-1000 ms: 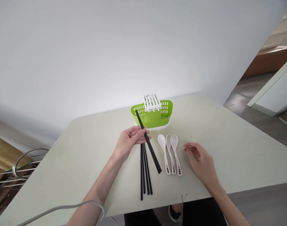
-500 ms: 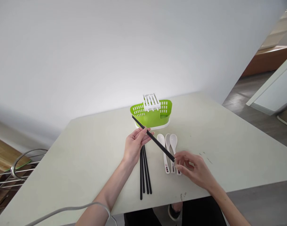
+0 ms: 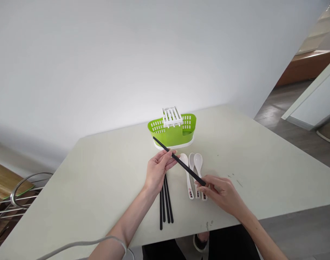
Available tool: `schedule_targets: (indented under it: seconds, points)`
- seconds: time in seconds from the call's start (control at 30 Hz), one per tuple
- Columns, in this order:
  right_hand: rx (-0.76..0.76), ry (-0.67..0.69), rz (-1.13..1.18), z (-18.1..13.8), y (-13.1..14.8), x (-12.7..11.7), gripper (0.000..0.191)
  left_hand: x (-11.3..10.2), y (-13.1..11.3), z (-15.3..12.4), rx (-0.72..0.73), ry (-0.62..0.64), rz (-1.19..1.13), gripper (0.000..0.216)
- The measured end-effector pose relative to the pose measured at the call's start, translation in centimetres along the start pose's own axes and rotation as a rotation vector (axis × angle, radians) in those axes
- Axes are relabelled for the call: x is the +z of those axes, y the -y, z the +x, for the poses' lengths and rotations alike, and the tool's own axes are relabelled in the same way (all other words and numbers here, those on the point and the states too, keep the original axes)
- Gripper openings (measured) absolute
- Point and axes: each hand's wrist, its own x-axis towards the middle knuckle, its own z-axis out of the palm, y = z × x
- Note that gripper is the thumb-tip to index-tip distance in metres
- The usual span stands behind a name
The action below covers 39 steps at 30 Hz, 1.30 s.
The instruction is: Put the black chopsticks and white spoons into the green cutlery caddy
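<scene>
A pair of black chopsticks (image 3: 185, 166) slants across the air above the table. My left hand (image 3: 160, 167) pinches them near their middle, thumb on top. At their thick lower end, my right hand (image 3: 220, 191) closes its fingertips around them. Several more black chopsticks (image 3: 168, 202) lie on the table below my left hand, their upper ends hidden behind it. Three white spoons (image 3: 198, 161) rest side by side between my hands, bowls pointing away from me, partly covered by the held chopsticks and my right fingers.
A green utensil basket (image 3: 172, 136) with a white slatted piece (image 3: 172, 117) stands by the wall on the pale table (image 3: 113, 173). A grey cable (image 3: 81, 243) crosses my left forearm. Left of the table is a metal rack (image 3: 16, 196) with a wooden board (image 3: 8, 180).
My right fingers have closed on the thick end of the chopsticks, where they were slightly apart before. Both the chopsticks and my left hand have shifted a little right and down.
</scene>
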Motion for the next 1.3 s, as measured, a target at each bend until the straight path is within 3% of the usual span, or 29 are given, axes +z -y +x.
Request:
schedule_targets:
  seconds: [0.63, 0.83, 1.07, 1.3]
  points:
    - [-0.004, 0.036, -0.053, 0.2, 0.5, -0.1, 0.046, -0.5, 0.2, -0.1, 0.021, 0.002, 0.056, 0.035]
    - [0.019, 0.024, -0.069, 0.3, 0.9, -0.1, 0.047, -1.0, -0.8, 0.1, 0.065, 0.023, 0.175, 0.04]
    - [0.036, 0.051, -0.031, 0.3, 1.2, -0.1, 0.045, -2.2, -2.5, 0.9, 0.108, -0.08, 0.206, 0.045]
    - [0.012, 0.031, -0.047, 0.3, 1.0, 0.0, 0.046, -2.6, -3.8, 0.8, 0.111, -0.092, 0.258, 0.04]
